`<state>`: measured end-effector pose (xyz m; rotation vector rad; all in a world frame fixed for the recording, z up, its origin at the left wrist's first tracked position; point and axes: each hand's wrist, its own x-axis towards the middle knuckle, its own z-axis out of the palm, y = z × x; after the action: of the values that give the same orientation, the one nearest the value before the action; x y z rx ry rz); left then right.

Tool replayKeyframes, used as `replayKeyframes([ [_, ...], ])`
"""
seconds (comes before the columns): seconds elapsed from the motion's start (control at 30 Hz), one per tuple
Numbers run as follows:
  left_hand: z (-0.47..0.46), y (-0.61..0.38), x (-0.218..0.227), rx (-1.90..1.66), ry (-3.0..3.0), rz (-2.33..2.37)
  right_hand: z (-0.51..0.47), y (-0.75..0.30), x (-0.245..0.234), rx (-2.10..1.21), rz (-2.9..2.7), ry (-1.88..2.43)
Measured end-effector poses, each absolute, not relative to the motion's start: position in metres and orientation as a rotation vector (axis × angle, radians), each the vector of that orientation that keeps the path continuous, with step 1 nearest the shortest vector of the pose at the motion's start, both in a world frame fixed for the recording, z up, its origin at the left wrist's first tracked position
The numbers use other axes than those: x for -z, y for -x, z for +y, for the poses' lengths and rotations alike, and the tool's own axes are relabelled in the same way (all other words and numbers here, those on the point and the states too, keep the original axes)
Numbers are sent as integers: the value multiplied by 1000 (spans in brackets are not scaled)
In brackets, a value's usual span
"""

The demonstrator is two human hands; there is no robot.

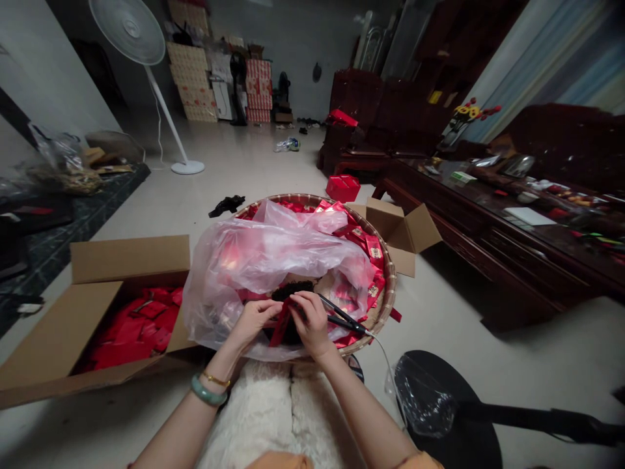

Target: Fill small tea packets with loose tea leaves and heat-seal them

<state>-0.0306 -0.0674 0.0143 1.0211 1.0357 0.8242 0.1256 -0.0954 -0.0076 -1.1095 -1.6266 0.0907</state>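
Red packet [280, 326] pinched between left hand [252, 322], right hand [312, 322]

The pale floor [254, 163] carries a round woven tray [390, 280] before you, a cardboard box [129, 259] at its left, another box [400, 228] just right, a black cloth [226, 206] and a small red box [342, 188] beyond.

No legible text from this head view, as far as I can make out. The red foil packets [374, 252] in the round woven tray [389, 273] carry small cream labels with dark printed marks, probably characters, too small for me to read. The stacked red cartons [258, 88] and tan cartons [193, 81] by the far wall show repeating printed patterns, also unreadable. The green-and-white card [463, 176] on the dark wooden table [430, 215] gives me no readable wording.
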Motion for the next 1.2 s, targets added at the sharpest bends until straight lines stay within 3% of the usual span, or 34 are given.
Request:
replayKeyframes([
  [0.87,-69,27,-15,-803,-1024,1073,-97,-127,8,-80,-1633,1133],
  [1.2,-78,20,-17,-1092,-1782,1216,-99,-132,-6,3,-1834,1104],
])
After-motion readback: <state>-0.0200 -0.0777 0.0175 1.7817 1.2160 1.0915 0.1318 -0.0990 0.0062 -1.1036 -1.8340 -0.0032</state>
